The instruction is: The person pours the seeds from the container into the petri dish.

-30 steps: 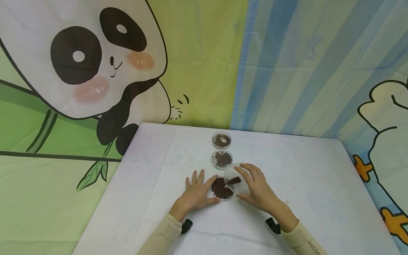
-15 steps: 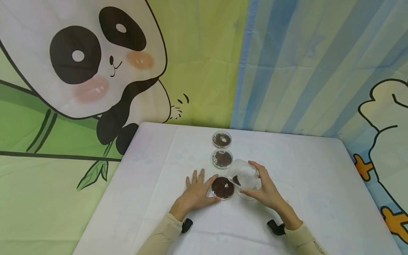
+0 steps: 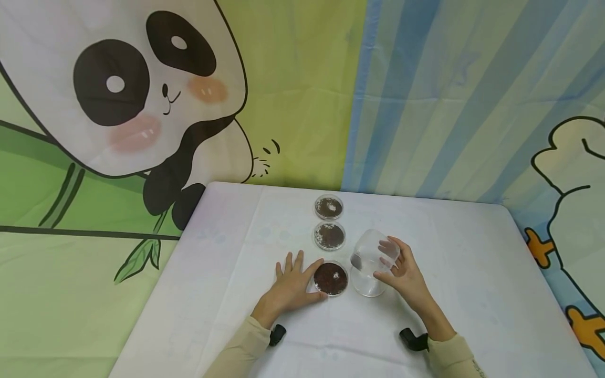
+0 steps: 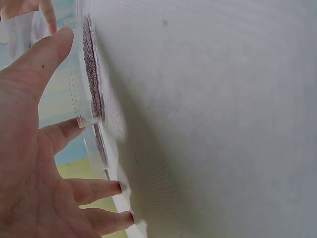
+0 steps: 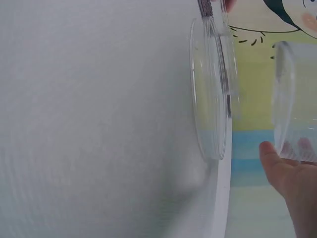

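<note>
My left hand (image 3: pixel 290 289) rests beside the nearest petri dish (image 3: pixel 331 278) of dark brown granules, with thumb and index finger gripping its rim from two sides. In the left wrist view the granules form a low layer inside the clear dish wall (image 4: pixel 79 84); the other fingers are spread. My right hand (image 3: pixel 407 275) holds a clear cup (image 3: pixel 373 244) in the air, tilted toward the left. A small grey patch shows at the cup's lower left; I cannot tell what it is. Below the cup, a clear dish or lid (image 3: pixel 368 287) without granules lies on the table.
Two more petri dishes stand in line behind: a middle dish (image 3: pixel 329 235) and a far dish (image 3: pixel 328 207), both with brown granules and white specks. The white table (image 3: pixel 454 273) ends at a printed curtain (image 3: pixel 302 105) at the back.
The brown granules seen in the tilted cup are gone from it. My right hand has drawn the cup rightward, off the near dish, uncovering the clear dish. My left hand has stayed put.
</note>
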{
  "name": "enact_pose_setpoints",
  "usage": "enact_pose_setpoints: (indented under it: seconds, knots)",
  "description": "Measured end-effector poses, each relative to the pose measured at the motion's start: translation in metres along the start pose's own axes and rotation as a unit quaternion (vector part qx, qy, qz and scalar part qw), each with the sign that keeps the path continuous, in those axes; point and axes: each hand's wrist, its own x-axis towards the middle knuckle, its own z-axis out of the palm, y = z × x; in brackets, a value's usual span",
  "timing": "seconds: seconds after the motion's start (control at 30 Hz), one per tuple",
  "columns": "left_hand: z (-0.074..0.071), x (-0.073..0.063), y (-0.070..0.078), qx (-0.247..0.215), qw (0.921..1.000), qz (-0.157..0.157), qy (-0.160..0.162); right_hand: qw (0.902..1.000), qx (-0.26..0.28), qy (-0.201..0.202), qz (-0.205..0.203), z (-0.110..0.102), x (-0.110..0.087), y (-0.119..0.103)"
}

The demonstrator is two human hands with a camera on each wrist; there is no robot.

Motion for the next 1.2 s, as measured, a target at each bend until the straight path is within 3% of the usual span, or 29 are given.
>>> enact_pose_setpoints:
  seconds: [0.17,0.3,0.43,0.57,0.67,0.77,0.9,1.0,1.2]
  knots:
    - [0.000,0.000,0.001,-0.001,1.0000,0.001,0.001,0.9958,0.087,-0.005,-0.028,-0.007,-0.001,0.002]
    - [0.000,0.000,0.001,-0.004,1.0000,0.002,0.003,0.9928,0.113,-0.004,-0.039,-0.010,-0.001,0.001]
    - [0.000,-0.001,0.001,-0.001,1.0000,0.000,0.003,0.9963,0.076,0.027,-0.028,-0.013,-0.002,-0.003]
    - [0.000,-0.001,0.001,-0.003,1.0000,0.001,0.003,0.9953,-0.015,0.096,0.003,-0.019,0.000,-0.008]
    - [0.000,0.000,0.001,-0.002,1.0000,0.002,0.003,0.9815,-0.086,0.167,0.038,-0.025,0.003,-0.012]
    - [0.000,0.000,0.001,-0.002,1.0000,0.003,0.001,0.9565,-0.141,0.244,0.078,-0.033,0.006,-0.014]
    - [0.000,0.000,0.001,0.000,1.0000,0.003,0.001,0.9294,-0.176,0.312,0.089,-0.045,0.006,-0.013]
    - [0.000,0.000,0.001,0.001,1.0000,0.004,0.001,0.9206,-0.172,0.339,0.089,-0.054,0.006,-0.013]
    - [0.000,0.000,0.001,0.002,1.0000,0.001,-0.001,0.9076,-0.144,0.367,0.144,-0.069,0.007,-0.012]
